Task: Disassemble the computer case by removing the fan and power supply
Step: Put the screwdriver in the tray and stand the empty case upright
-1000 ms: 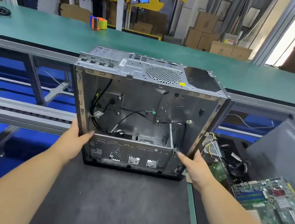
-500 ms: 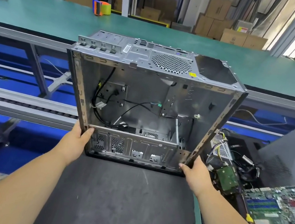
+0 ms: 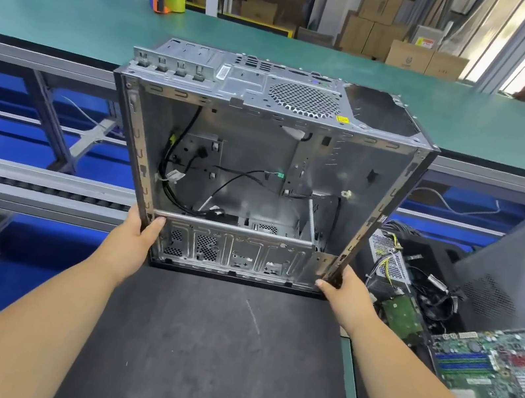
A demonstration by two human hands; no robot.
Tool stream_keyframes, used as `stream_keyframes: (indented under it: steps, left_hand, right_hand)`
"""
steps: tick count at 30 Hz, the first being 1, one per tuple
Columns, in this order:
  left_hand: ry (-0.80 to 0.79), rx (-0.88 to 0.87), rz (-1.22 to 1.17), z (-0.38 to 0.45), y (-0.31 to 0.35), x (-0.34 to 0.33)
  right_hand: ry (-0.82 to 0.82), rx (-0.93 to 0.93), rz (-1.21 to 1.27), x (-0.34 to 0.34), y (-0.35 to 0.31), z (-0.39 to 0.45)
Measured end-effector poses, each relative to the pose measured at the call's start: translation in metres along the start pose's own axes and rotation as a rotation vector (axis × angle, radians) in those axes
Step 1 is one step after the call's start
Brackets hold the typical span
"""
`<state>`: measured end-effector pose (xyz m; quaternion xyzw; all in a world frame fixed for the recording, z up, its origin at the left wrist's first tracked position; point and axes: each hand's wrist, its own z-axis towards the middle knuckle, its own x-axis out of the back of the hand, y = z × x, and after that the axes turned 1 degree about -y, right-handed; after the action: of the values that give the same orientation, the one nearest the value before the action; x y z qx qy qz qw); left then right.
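The computer case (image 3: pixel 259 170) stands at the far edge of the dark mat (image 3: pixel 210 357), open side toward the wearer, its rear panel turned upward. It looks tipped, resting on its lower front edge, with much of its bulk hanging out past the mat's far edge over the gap before the green conveyor belt (image 3: pixel 59 15).

It is a stamped steel shell: stiff, and unlikely to flex in the hands. With the power supply bay at the upper right corner showing as an empty dark hole and no fan visible behind the round grille (image 3: pixel 303 99), it is probably much lighter than a full machine, though bulky and awkward. The folded flanges around the opening are thin and may be sharp, so the vertical side rails near the lower corners are the sensible hold, well clear of the loose black cables (image 3: pixel 186 165) trailing inside.

That is where both hands are. The left hand (image 3: pixel 134 240) is wrapped round the lower left rail, thumb hooked inside the opening and the fingers behind, out of sight. The right hand (image 3: pixel 343 290) is clamped on the lower right rail in the same way.

Off the mat's right edge lie a removed power supply (image 3: pixel 388 260) with its wire bundle, a hard drive (image 3: pixel 402 318) and a green motherboard (image 3: pixel 500 370).
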<state>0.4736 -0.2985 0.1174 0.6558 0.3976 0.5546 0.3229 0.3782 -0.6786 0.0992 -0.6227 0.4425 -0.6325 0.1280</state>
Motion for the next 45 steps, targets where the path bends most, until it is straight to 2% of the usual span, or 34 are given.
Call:
stream_keyframes:
  steps: [3, 6, 9, 13, 18, 21, 24, 29, 33, 36, 38, 42, 45]
  left_hand:
    - [0.077, -0.001, -0.079, -0.010, 0.002, -0.007]
    - [0.281, 0.040, -0.246, -0.027, 0.000, -0.026]
    - [0.374, 0.126, -0.228, -0.046, -0.004, -0.047]
    - [0.257, 0.098, -0.226, -0.071, 0.004, -0.071]
    - [-0.025, -0.025, -0.162, -0.111, 0.024, -0.101]
    - [-0.114, -0.079, -0.112, -0.140, 0.032, -0.120]
    - [-0.126, -0.083, -0.140, -0.171, 0.039, -0.144]
    - [-0.149, -0.057, -0.165, -0.221, 0.047, -0.179]
    - [-0.152, -0.054, -0.170, -0.256, 0.051, -0.193]
    - [-0.184, -0.059, -0.187, -0.281, 0.059, -0.198]
    - [-0.225, -0.080, -0.209, -0.296, 0.068, -0.200]
    - [-0.288, -0.128, -0.267, -0.320, 0.085, -0.200]
    - [-0.264, -0.119, -0.333, -0.330, 0.086, -0.191]
  right_hand:
    - [0.024, -0.032, 0.119, 0.003, 0.009, -0.015]
    - [0.089, -0.063, 0.180, 0.009, 0.017, -0.036]
    - [0.149, -0.070, 0.169, 0.019, 0.024, -0.056]
    - [0.232, -0.128, -0.056, 0.040, 0.049, -0.080]
    - [0.343, -0.326, -0.357, 0.082, 0.108, -0.107]
    - [0.329, -0.447, -0.397, 0.104, 0.146, -0.115]
    - [0.257, -0.509, -0.399, 0.115, 0.170, -0.119]
    - [0.114, -0.412, -0.378, 0.118, 0.188, -0.119]
    - [0.113, -0.358, -0.325, 0.124, 0.183, -0.127]
    - [0.139, -0.233, -0.060, 0.121, 0.159, -0.147]
    - [0.081, -0.151, 0.114, 0.112, 0.132, -0.170]
    - [-0.056, 0.032, 0.248, 0.086, 0.077, -0.222]
    - [-0.134, 0.122, 0.299, 0.066, 0.046, -0.256]
